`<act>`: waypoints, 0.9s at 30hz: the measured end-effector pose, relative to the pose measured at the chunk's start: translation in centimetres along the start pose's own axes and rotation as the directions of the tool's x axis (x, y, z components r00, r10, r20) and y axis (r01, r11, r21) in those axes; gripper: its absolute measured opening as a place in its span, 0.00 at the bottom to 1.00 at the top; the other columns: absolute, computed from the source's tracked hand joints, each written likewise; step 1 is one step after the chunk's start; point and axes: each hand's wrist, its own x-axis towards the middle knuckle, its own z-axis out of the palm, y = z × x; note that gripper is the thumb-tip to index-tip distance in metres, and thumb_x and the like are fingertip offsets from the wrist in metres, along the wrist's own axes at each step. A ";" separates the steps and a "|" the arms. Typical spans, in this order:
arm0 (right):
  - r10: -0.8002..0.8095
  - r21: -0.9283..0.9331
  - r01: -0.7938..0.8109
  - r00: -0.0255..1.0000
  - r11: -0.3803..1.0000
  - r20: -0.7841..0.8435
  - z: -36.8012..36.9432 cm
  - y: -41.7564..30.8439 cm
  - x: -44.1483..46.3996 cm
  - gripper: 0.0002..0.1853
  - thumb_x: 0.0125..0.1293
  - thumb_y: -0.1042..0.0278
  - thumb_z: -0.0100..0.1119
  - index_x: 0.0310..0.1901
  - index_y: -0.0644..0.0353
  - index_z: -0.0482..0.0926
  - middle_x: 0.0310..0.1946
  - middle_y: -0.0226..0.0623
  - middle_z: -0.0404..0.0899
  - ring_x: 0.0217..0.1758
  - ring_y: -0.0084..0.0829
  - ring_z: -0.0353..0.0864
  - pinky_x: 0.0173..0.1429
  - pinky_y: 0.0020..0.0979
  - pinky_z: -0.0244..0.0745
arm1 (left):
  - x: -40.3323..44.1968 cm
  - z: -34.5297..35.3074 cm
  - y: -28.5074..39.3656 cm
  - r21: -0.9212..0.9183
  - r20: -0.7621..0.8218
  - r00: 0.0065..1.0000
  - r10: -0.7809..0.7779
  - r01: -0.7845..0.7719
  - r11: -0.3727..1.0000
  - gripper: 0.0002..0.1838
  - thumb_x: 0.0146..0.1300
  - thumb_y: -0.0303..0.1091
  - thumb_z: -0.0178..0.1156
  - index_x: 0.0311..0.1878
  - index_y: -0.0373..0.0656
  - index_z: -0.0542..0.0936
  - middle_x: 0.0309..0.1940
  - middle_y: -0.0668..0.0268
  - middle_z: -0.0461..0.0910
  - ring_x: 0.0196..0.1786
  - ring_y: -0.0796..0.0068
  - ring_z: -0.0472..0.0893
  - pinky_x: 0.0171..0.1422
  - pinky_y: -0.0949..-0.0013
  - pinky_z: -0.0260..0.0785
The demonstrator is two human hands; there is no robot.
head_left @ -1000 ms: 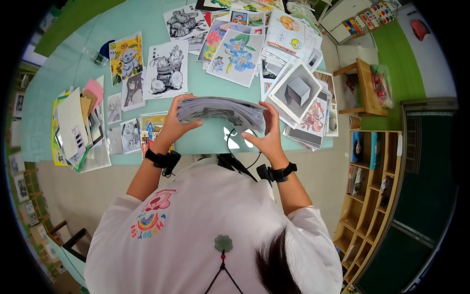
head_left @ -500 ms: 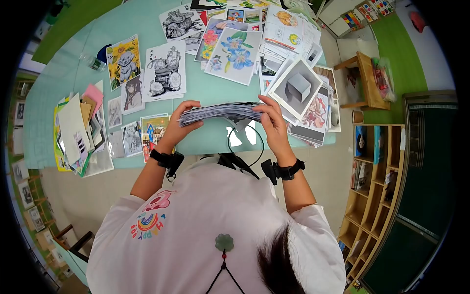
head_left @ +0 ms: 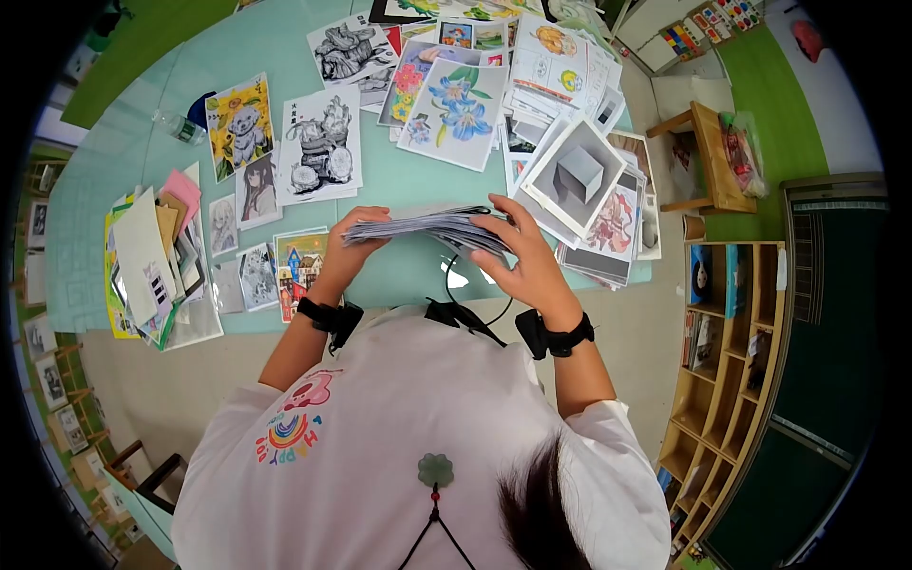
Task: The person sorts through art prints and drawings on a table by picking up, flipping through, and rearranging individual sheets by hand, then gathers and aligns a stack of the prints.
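Note:
A thick stack of paper sheets (head_left: pixel 423 225) is held up edge-on over the table's near edge, slightly bowed. My left hand (head_left: pixel 350 256) is closed around its left end. At the other end, my right hand (head_left: pixel 530 261) has its fingers on the sheets and its thumb below. What is printed on the sheets is mostly hidden. Just beyond the stack lie a black-and-white drawing of jars and vegetables (head_left: pixel 321 142) and a blue lily picture (head_left: pixel 452 109). A small picture of houses (head_left: pixel 299 266) is close to my left hand.
Mixed papers and cards (head_left: pixel 152 266) are piled on the glass table (head_left: pixel 114 123) at the left. A larger pile, topped by a cube drawing (head_left: pixel 575 173), is at the right. A clear plastic bottle (head_left: pixel 179 125) lies far left. Wooden shelves (head_left: pixel 727 380) and a stool (head_left: pixel 698 157) stand right.
The stack's right end has risen and it looks less fanned. My right hand has shifted left along the sheets, its thumb now lower and farther from its fingers.

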 end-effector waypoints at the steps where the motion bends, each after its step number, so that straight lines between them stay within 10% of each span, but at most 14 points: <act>1: 0.013 0.030 -0.012 1.000 0.999 -0.014 0.1 0.0 -0.1 0.22 0.52 0.52 0.66 0.45 0.58 0.78 0.55 0.50 0.68 0.55 0.48 0.71 0.56 0.40 0.68 | 0.0 0.0 -0.1 0.008 -0.002 1.000 0.004 -0.004 1.000 0.13 0.47 0.14 0.64 0.36 0.38 0.79 0.39 0.62 0.79 0.52 0.63 0.76 0.56 0.67 0.68; 10: 0.041 -0.586 -0.055 0.998 0.808 -0.037 -2.1 -0.6 0.9 0.32 0.50 0.44 0.65 0.46 0.66 0.77 0.49 0.52 0.72 0.53 0.49 0.71 0.58 0.41 0.64 | -0.1 -0.1 -0.6 -0.026 0.003 1.000 0.026 -0.026 0.999 0.13 0.46 0.14 0.64 0.36 0.38 0.79 0.39 0.62 0.78 0.51 0.64 0.77 0.55 0.67 0.69; 15: 0.094 0.085 -0.119 0.963 0.989 0.253 -2.7 3.3 0.5 0.66 0.29 0.45 0.79 0.69 0.63 0.48 0.69 0.52 0.47 0.74 0.48 0.43 0.73 0.42 0.46 | -0.4 -0.4 -0.3 -0.049 0.009 1.000 -0.006 0.006 0.999 0.12 0.47 0.14 0.64 0.36 0.37 0.79 0.39 0.62 0.78 0.48 0.67 0.77 0.53 0.69 0.69; 18: 0.080 0.188 -0.144 0.947 0.971 0.313 -2.0 3.5 -0.3 0.66 0.29 0.46 0.79 0.69 0.61 0.48 0.69 0.51 0.47 0.74 0.45 0.43 0.73 0.39 0.45 | -0.6 -0.3 -0.1 -0.024 -0.009 1.000 -0.005 0.005 1.000 0.12 0.47 0.15 0.63 0.37 0.37 0.79 0.39 0.63 0.77 0.46 0.69 0.77 0.53 0.70 0.69; 23: 0.159 0.110 -0.146 0.979 0.983 -0.125 -0.4 -0.5 1.1 0.21 0.55 0.66 0.63 0.50 0.64 0.74 0.48 0.46 0.76 0.54 0.42 0.74 0.58 0.34 0.67 | -0.8 0.2 0.1 0.001 -0.006 1.000 -0.021 0.021 1.000 0.12 0.48 0.15 0.63 0.37 0.37 0.79 0.40 0.63 0.78 0.46 0.70 0.77 0.54 0.70 0.68; 27: 0.097 -0.070 -0.101 0.993 0.992 -0.061 -0.6 2.0 3.8 0.14 0.52 0.71 0.60 0.42 0.63 0.79 0.38 0.46 0.80 0.43 0.44 0.79 0.49 0.36 0.73 | -0.7 0.7 0.6 -0.010 -0.025 0.998 -0.064 0.064 0.998 0.12 0.49 0.15 0.62 0.39 0.38 0.78 0.40 0.63 0.78 0.47 0.69 0.76 0.57 0.69 0.68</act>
